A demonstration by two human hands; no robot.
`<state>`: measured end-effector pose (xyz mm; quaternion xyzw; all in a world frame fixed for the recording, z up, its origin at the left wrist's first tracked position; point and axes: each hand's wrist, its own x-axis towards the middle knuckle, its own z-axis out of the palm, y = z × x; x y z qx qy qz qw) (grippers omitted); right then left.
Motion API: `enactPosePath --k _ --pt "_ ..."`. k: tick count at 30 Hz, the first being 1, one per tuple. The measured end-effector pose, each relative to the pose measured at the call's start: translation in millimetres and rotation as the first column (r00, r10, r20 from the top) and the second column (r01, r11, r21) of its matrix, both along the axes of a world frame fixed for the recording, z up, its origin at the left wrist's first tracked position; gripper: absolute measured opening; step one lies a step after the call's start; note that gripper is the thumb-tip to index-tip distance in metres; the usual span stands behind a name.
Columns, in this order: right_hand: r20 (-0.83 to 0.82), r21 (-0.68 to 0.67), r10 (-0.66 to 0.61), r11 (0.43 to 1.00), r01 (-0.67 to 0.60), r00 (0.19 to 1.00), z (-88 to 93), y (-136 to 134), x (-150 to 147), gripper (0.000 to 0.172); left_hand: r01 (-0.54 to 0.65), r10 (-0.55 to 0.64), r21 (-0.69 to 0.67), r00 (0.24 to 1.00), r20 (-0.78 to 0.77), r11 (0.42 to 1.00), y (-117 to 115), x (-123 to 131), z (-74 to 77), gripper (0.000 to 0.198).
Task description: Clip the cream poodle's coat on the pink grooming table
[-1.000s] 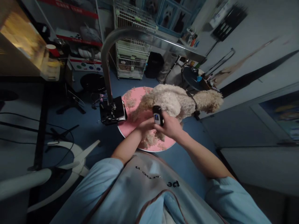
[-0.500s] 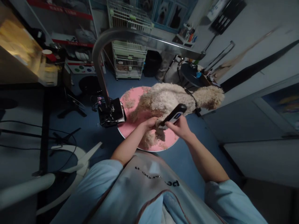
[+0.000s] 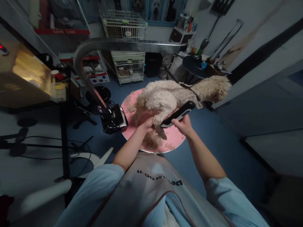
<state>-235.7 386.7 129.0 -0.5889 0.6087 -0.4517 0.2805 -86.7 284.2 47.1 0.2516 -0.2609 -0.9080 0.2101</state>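
Note:
A curly cream-coloured dog (image 3: 163, 97) stands on a round pink grooming table (image 3: 174, 142), its head to the right and a dark strap about its neck and chest. My left hand (image 3: 148, 125) is closed around the lower part of the dog's hind leg (image 3: 159, 119). In my right hand (image 3: 183, 125) is a black hair clipper (image 3: 181, 113), its silvery head close beside that leg; I cannot tell whether it touches the hair. Clumps of cut hair (image 3: 152, 142) lie on the pink top below my hands.
A metal grooming arm (image 3: 132, 44) curves over the table's far side. Fixed near its post is a black tool holder (image 3: 114, 119). White wire cages (image 3: 130, 71) stand behind, and a dark round side table (image 3: 195, 66) with small items stands at the back right.
The camera view has turned slightly. The dog's leg and my left hand are a little further left, and the clipper now lies at a flatter slant, its screen turned away.

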Motion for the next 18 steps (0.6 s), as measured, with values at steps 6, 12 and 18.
enactPosePath --k 6,12,18 --pt "-0.016 0.191 0.226 0.957 -0.219 0.974 -24.1 13.9 7.4 0.032 -0.055 0.054 0.014 0.995 0.082 0.998 1.7 1.3 -7.4 0.009" --pt "0.188 0.042 -0.069 0.997 0.063 0.98 -29.2 4.5 -2.8 0.04 -0.08 0.082 -0.017 0.981 0.178 0.997 9.8 2.6 -23.6 0.015" --pt "0.291 0.135 0.207 0.958 -0.254 0.934 -53.9 9.7 4.2 0.036 -0.321 0.338 -0.109 0.914 0.223 0.941 28.5 -0.8 -42.0 0.042"
